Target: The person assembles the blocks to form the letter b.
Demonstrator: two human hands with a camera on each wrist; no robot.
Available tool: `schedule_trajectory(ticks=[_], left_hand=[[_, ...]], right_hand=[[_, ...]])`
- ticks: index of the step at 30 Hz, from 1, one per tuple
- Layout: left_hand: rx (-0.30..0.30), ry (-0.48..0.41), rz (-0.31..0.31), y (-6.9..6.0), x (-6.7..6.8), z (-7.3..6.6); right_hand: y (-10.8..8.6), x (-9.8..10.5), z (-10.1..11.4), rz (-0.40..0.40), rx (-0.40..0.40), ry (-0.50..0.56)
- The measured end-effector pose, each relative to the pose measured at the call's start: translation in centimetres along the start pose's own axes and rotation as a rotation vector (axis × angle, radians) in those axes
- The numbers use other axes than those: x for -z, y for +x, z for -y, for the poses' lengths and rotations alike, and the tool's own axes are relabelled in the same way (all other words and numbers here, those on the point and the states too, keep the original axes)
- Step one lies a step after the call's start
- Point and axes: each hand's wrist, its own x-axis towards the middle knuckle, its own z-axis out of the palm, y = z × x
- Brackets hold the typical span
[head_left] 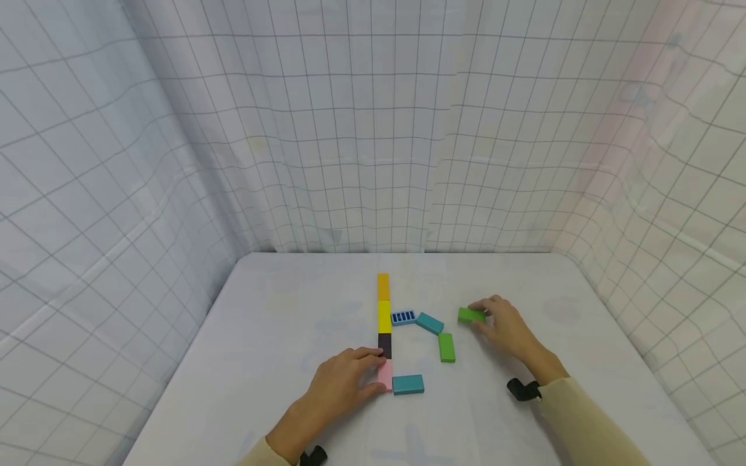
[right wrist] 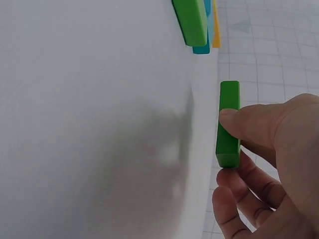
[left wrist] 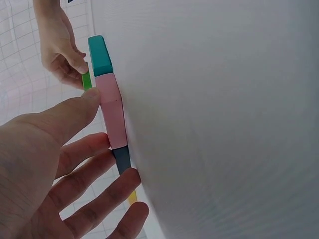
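Note:
A green block [head_left: 471,315] is pinched between the thumb and fingers of my right hand [head_left: 508,331]; in the right wrist view the held block [right wrist: 229,132] appears raised above the table. My left hand [head_left: 337,386] lies beside a pink block [head_left: 385,377], its thumb and extended fingertips touching the near-left edges of the pink block and the black block [head_left: 384,345]. In the left wrist view the outer fingers are spread and hold nothing. A teal block [head_left: 408,384] adjoins the pink one on the right. Another green block [head_left: 447,348] lies between my hands.
Beyond the black block, a yellow block [head_left: 384,317] and an orange block [head_left: 383,287] continue the straight line. A blue-and-white striped block [head_left: 403,318] and an angled teal block [head_left: 430,323] curve off it rightward. Grid-patterned curtains [head_left: 384,142] enclose the white table [head_left: 280,310].

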Motion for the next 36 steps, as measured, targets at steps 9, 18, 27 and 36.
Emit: schedule_trajectory(ticks=[9, 18, 27, 36], left_hand=[[-0.006, -0.007, 0.005, 0.2, 0.1, 0.1], [-0.001, 0.007, 0.017, 0.3, 0.3, 0.0], [0.018, -0.02, 0.042, 0.2, 0.5, -0.2], [0.017, 0.004, 0.039, 0.1, 0.6, -0.2]], right_hand=[[-1.1, 0.8, 2.1, 0.038, 0.122, 0.02], [-2.2, 0.7, 4.0, 0.146, 0.274, 0.078], [-3.0, 0.1, 5.2, 0.34, 0.276, 0.092], [-2.9, -0.7, 6.1, 0.417, 0.329, 0.04]])
